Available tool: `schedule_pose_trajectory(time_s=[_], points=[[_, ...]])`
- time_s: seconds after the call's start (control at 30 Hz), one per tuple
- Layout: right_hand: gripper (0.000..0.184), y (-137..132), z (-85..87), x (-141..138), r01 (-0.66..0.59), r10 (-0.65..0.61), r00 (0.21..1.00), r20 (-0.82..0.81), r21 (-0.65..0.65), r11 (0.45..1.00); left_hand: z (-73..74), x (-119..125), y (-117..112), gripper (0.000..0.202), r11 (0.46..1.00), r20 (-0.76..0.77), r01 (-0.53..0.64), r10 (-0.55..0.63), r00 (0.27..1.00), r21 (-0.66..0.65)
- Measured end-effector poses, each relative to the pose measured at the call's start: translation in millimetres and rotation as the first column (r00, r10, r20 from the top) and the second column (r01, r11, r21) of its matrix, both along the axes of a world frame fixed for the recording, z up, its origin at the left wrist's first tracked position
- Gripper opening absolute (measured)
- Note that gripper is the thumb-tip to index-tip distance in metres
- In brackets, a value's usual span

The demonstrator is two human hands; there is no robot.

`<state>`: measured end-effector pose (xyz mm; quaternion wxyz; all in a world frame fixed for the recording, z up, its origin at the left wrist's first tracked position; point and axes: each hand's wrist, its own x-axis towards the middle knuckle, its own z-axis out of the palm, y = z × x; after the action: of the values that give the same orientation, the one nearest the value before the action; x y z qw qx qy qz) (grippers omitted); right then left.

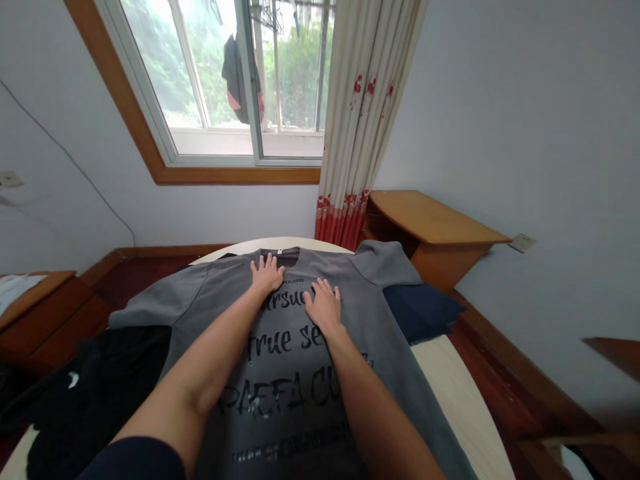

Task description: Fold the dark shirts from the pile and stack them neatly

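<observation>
Cannot read black print (287,341) fully, covered by forearms (210,363). Notes grey sweatshirt (210,300) spread front-up beneath left hand (267,273), right hand (324,305), both flat, open.

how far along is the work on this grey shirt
Done: the grey shirt lies spread face up, sleeves out. In hand: left hand and right hand press flat near the collar. Left: no fold made yet; the black clothes lie heaped beside it.

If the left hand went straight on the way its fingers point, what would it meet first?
Likely the collar of the grey shirt, just beyond the left hand; depth is unclear.
</observation>
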<state>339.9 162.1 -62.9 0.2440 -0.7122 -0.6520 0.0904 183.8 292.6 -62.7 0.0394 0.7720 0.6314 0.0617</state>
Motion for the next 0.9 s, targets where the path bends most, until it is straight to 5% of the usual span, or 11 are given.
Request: schedule_pose_trajectory(time_s=[0.17, 0.4, 0.57, 0.7, 0.8, 0.9], points=[[0.039, 1.0, 1.6, 2.6, 0.009, -0.007, 0.999, -0.038, 0.039, 0.999, 2.1, 60.7, 8.6, 0.060, 0.927, -0.021, 0.361, -0.361, 0.932, 0.103], [0.035, -1.1, 2.8, 3.3, -0.012, 0.015, 0.998, -0.067, 0.045, 0.999, -4.3, 77.4, 41.5, 0.064, 0.952, -0.017, 0.305, -0.304, 0.952, 0.012], [0.033, -1.2, -0.4, 3.9, -0.017, 0.022, 0.996, -0.085, 0.061, 0.998, 0.9, 70.4, 34.6, 0.064, 0.949, -0.048, 0.314, -0.312, 0.949, 0.021], [0.031, 0.3, -4.8, 5.8, -0.019, 0.027, 0.995, -0.097, 0.077, 0.997, 15.0, 14.7, 25.1, 0.064, 0.964, -0.082, 0.236, -0.227, 0.971, 0.125], [0.030, 1.1, -6.7, 6.1, -0.011, 0.019, 0.995, -0.094, 0.078, 0.997, 30.3, -67.8, 12.9, 0.063, 0.985, -0.117, 0.038, -0.018, 0.993, 0.168], [0.029, 1.1, -7.2, 5.5, -0.013, 0.021, 0.996, -0.091, 0.086, 0.996, 48.3, -151.4, -9.6, 0.059, 0.940, -0.078, -0.122, 0.154, 0.985, 0.320]])
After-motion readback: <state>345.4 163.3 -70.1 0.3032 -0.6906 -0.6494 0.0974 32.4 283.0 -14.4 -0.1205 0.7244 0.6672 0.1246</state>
